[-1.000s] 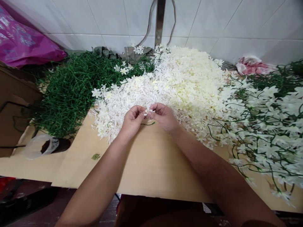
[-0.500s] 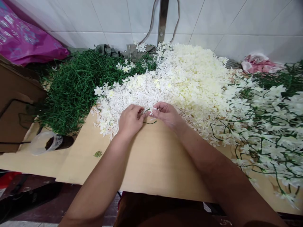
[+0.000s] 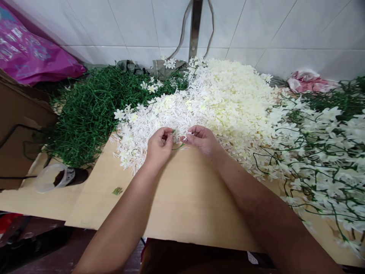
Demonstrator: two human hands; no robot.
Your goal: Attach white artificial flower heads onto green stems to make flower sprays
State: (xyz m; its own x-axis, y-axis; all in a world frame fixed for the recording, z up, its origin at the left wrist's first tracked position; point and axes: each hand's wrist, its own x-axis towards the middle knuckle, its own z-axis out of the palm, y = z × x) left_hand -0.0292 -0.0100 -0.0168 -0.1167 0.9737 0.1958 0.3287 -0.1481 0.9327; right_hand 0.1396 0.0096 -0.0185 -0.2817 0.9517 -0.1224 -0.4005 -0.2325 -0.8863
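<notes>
My left hand [image 3: 160, 144] pinches a thin green plastic stem [image 3: 181, 146], part of which shows below the fingers. Facing it, my right hand [image 3: 202, 139] is closed on a small white artificial flower [image 3: 186, 136] between thumb and forefinger. A narrow gap separates the two sets of fingertips. Both hands are at the front edge of a heap of loose white flower pieces [image 3: 176, 110], over the tan board [image 3: 194, 194]. Cream-coloured petals [image 3: 242, 99] are piled just beyond my right hand.
Green stems [image 3: 88, 110] form a heap on the left, near a cardboard box [image 3: 19, 129]. A clear plastic cup [image 3: 51, 178] lies close by. On the right are white flowers joined to green stems [image 3: 327, 163]. A tiled wall [image 3: 137, 26] and purple bag [image 3: 40, 53] stand behind.
My fingertips have drawn apart a little, the left hand shifting slightly right. The green stem and the white flower stay in my fingers. The whole view has tilted slightly.
</notes>
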